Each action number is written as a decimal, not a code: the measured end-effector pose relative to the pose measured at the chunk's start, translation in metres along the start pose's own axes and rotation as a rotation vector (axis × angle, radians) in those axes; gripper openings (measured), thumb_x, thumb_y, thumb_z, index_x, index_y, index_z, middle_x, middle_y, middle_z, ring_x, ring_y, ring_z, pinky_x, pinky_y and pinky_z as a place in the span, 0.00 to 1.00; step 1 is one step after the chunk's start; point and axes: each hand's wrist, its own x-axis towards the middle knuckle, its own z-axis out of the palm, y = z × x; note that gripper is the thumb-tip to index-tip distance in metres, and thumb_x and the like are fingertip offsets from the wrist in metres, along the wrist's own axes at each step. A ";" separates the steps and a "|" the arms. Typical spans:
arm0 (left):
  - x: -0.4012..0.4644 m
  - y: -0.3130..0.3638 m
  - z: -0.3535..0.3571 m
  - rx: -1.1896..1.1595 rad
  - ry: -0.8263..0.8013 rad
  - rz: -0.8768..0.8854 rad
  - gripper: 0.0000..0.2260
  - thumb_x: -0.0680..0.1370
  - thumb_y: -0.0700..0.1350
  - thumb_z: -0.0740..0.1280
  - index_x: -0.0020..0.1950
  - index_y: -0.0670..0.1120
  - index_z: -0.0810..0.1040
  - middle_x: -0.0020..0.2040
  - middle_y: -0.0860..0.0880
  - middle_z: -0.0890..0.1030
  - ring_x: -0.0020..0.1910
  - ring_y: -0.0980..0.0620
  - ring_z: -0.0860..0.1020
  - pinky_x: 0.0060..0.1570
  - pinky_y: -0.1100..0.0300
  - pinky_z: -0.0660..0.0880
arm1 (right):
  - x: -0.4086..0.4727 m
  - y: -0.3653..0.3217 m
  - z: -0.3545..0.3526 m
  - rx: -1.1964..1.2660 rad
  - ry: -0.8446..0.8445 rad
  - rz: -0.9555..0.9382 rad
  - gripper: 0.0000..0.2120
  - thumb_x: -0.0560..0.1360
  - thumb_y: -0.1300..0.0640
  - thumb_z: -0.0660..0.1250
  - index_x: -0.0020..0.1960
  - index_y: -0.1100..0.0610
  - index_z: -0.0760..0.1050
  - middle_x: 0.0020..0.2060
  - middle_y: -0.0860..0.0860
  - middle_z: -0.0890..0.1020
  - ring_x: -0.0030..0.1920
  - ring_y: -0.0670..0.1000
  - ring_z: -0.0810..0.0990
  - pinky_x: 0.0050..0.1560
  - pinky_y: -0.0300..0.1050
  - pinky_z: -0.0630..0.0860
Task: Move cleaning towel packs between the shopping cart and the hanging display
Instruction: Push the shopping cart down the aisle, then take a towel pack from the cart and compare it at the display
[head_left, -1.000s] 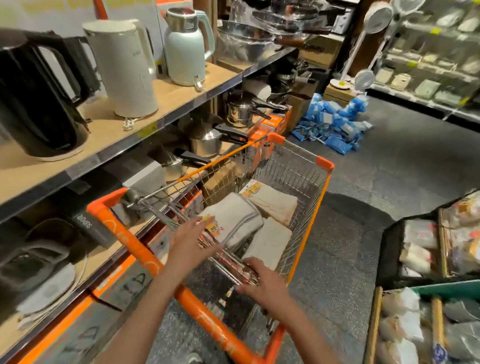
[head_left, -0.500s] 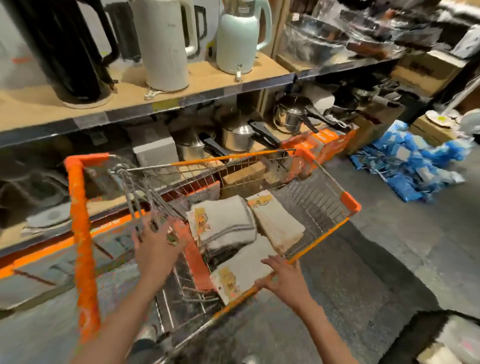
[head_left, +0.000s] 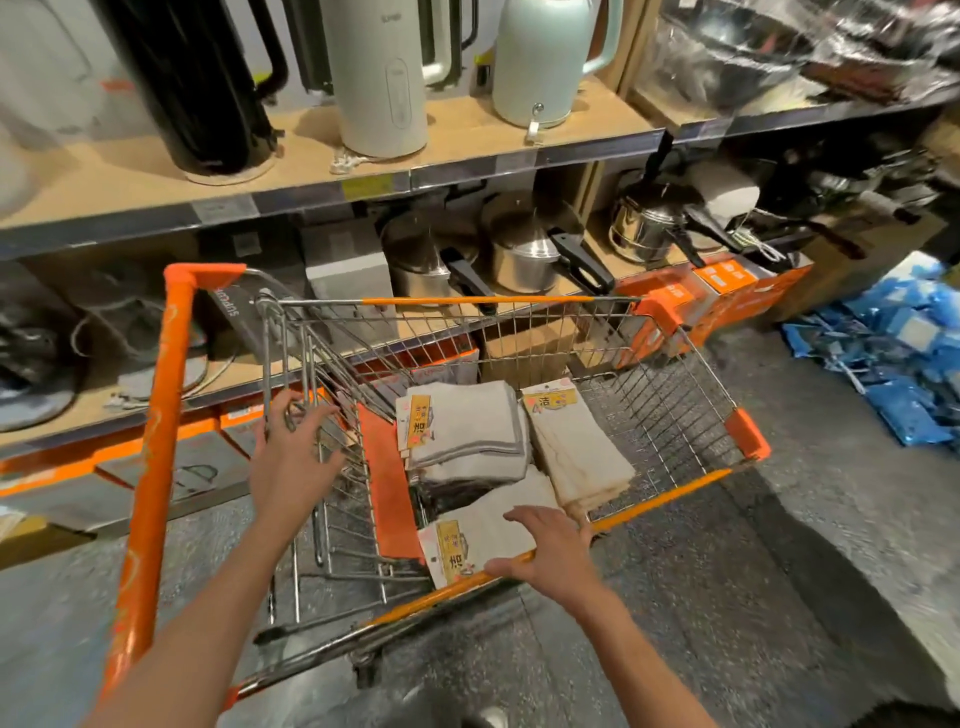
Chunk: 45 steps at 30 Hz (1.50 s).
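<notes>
A wire shopping cart with an orange handle stands beside the shelves. Inside it lie three towel packs with yellow labels: a grey stack, a cream pack to its right, and a pale pack nearest me. My left hand holds the wires of the cart's folding child-seat flap. My right hand rests on the cart's near side rim, thumb under the rail and fingers lying over the edge of the pale pack. No hanging display is in view.
Kettles stand on the upper shelf; steel pots and orange boxes fill the lower one. A heap of blue packets lies on the floor at right. Grey floor lies open to the right of the cart.
My view has swung left, so the cart now stands side-on to the shelves. My right hand moved from the seat flap to the side rim. My left hand stayed on the flap wires.
</notes>
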 end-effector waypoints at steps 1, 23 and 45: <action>0.003 -0.001 0.001 0.005 0.006 -0.002 0.21 0.69 0.46 0.73 0.61 0.55 0.74 0.71 0.49 0.58 0.68 0.39 0.62 0.50 0.42 0.76 | 0.003 -0.001 -0.001 0.007 -0.002 0.001 0.57 0.45 0.14 0.38 0.66 0.39 0.67 0.66 0.37 0.68 0.69 0.41 0.61 0.71 0.57 0.43; 0.048 0.092 0.040 -0.040 -0.001 0.398 0.29 0.67 0.46 0.76 0.66 0.53 0.72 0.68 0.45 0.71 0.73 0.45 0.59 0.72 0.44 0.47 | 0.078 0.019 -0.039 0.247 0.051 0.029 0.49 0.60 0.18 0.47 0.71 0.48 0.63 0.68 0.43 0.68 0.69 0.46 0.64 0.68 0.45 0.59; 0.093 0.224 0.327 -0.501 -0.353 -0.190 0.27 0.73 0.45 0.71 0.70 0.52 0.65 0.62 0.57 0.66 0.64 0.53 0.66 0.57 0.66 0.60 | 0.309 0.218 -0.053 0.532 -0.062 0.200 0.33 0.72 0.49 0.71 0.72 0.54 0.61 0.70 0.50 0.68 0.69 0.50 0.66 0.64 0.43 0.64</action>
